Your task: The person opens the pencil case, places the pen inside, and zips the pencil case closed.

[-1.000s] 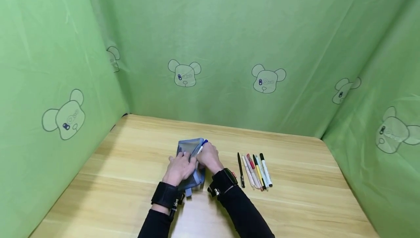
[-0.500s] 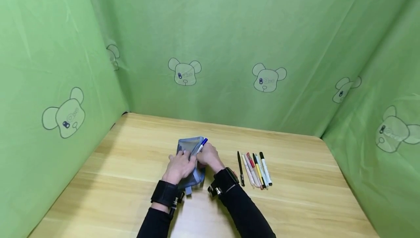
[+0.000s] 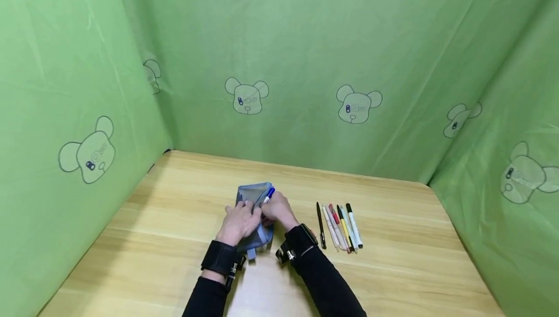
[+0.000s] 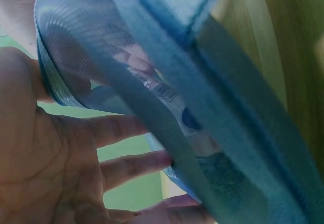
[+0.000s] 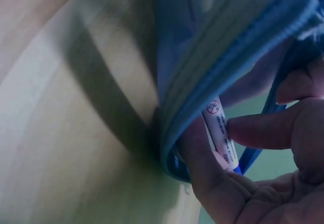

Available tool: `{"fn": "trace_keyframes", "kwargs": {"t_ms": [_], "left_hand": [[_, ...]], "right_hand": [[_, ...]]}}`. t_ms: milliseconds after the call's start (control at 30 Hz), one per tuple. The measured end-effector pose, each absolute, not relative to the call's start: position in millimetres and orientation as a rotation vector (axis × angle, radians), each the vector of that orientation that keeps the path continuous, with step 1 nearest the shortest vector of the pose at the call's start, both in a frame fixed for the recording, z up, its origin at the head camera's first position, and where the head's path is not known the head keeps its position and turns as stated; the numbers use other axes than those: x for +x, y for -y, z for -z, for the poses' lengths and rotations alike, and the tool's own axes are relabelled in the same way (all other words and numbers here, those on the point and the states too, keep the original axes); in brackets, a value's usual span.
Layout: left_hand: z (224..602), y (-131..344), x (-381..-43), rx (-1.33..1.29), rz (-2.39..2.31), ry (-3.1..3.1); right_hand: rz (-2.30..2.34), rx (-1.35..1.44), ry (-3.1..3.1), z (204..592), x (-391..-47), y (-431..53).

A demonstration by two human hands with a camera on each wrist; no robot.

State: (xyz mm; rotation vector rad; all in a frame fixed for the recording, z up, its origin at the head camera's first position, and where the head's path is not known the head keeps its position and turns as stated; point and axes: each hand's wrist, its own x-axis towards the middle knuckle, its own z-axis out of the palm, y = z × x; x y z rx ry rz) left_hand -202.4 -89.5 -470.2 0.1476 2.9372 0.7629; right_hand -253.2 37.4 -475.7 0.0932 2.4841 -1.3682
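Note:
A blue mesh pencil case [image 3: 255,191] with a zip lies on the table under both hands. My left hand [image 3: 237,222] holds it, its fingers spread along the mesh in the left wrist view. At the zip opening my right hand [image 3: 278,208] pinches a white marker [image 5: 223,135] between thumb and fingers. The marker's blue cap [image 3: 270,192] sticks up beyond the hand in the head view, while its other end reaches into the case. Through the mesh, a white printed barrel [image 4: 163,91] shows inside. The left hand hides much of the case's middle.
Right of the hands several pens lie side by side: a black pen [image 3: 321,225] slightly apart, a red-topped pen [image 3: 334,214], a yellow pen [image 3: 344,225] and a white marker with black ends [image 3: 354,225]. Green curtains [image 3: 301,64] surround the wooden table [image 3: 402,258].
The blue-capped marker first shows more of its cap above the right hand, then sinks slightly down and left toward the case. The left hand and the loose pens stay put.

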Motion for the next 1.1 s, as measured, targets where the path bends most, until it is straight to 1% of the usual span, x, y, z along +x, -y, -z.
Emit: {"fn": "trace_keyframes", "kwargs": {"t_ms": [500, 1100], "left_hand": [[470.6, 91.6, -200.9, 0.134, -0.770, -2.926], [471.8, 89.9, -203.5, 0.172, -0.732, -2.938]], "right_hand": [[1.406, 0.034, -2.331, 476.3, -246.9, -40.2], [1.459, 0.013, -2.249, 477.9, -252.5, -39.9]]}}
